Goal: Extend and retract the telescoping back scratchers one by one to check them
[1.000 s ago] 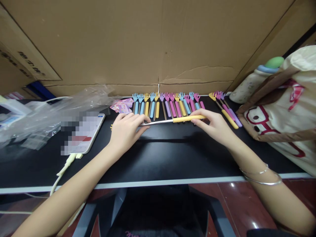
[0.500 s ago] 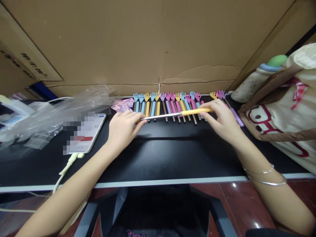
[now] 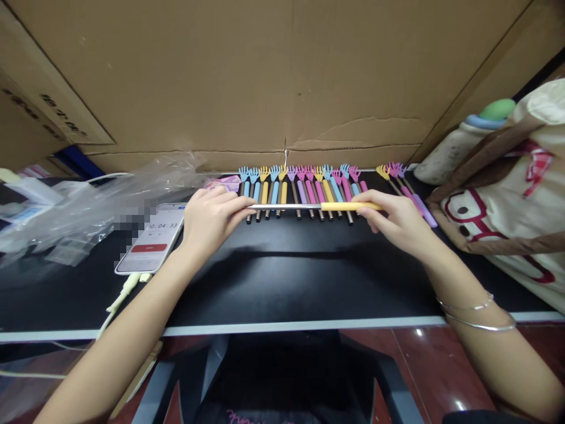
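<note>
Held level between both hands above the black desk is a telescopic back scratcher (image 3: 333, 206) with a yellow grip and a thin silver rod. My left hand (image 3: 216, 215) pinches the rod's left end between thumb and fingers. At the other end, my right hand (image 3: 392, 221) is closed on the yellow grip. No claw head shows on this piece; either end could be hidden by fingers. Behind it lies a row of small back scratchers (image 3: 309, 191) in blue, yellow, purple and pink, hand-shaped heads pointing away. Several more scratchers (image 3: 417, 203) lie fanned out beyond my right hand.
Left of my hand lies a phone (image 3: 152, 241) showing a timer, with a cable (image 3: 128, 293) plugged in. Crumpled clear plastic bags (image 3: 110, 203) and pink cards (image 3: 227, 182) are nearby. A cream bag (image 3: 498, 212) and a bottle (image 3: 459, 144) stand right. Cardboard (image 3: 247, 76) walls the back.
The held scratcher has turned from a slight slant to nearly level. My left hand has shifted a little left, and the rod's exposed part looks slightly longer.
</note>
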### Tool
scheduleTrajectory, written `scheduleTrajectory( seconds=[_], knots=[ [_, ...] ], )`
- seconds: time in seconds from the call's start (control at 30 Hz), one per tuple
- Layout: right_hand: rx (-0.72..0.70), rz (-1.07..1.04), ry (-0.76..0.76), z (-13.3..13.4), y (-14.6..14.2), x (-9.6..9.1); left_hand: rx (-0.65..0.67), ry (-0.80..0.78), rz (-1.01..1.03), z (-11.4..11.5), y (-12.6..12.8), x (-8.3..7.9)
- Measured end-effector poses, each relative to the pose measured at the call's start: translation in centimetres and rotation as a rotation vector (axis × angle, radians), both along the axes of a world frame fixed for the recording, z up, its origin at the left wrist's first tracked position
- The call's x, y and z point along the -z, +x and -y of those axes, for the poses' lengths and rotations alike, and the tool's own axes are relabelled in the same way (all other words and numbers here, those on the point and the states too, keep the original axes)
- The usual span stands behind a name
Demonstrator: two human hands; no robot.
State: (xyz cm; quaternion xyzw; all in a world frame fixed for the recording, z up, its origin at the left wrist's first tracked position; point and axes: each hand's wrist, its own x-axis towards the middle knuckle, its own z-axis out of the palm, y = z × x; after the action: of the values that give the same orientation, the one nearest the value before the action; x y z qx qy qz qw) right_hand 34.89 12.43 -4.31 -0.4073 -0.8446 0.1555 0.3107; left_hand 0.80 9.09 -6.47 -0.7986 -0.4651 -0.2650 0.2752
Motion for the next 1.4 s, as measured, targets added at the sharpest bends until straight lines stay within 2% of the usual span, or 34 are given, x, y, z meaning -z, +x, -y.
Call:
scheduleTrajectory(
  seconds=[0.17, 0.33, 0.47, 0.8, 1.1, 1.4],
  knots=[
    [-0.027, 0.013, -0.17, 0.1, 0.1, -0.1, -0.013, -0.03, -0.026, 0.0, -0.2, -0.2],
    [-0.131, 0.064, -0.407, -0.3, 0.9, -0.1, -0.02, -0.107, -0.03, 0.3, 0.0, -0.5],
    [-0.177, 0.051, -0.494, -0.4, 1.2, -0.2, -0.006, -0.12, -0.035, 0.4, 0.1, -0.4],
    [-0.045, 0.032, -0.296, -0.4, 0.5, 0.5, 0.008, -0.103, -0.052, 0.3, 0.0, -0.1],
    [0.0, -0.039, -0.112, 0.2, -0.3, 0.4, -0.007, -0.163, -0.045, 0.3, 0.0, 0.1],
    [0.049, -0.064, -0.082, 0.2, -0.6, 0.8, 0.004, -0.134, 0.005, 0.4, 0.2, -0.1]
  ],
)
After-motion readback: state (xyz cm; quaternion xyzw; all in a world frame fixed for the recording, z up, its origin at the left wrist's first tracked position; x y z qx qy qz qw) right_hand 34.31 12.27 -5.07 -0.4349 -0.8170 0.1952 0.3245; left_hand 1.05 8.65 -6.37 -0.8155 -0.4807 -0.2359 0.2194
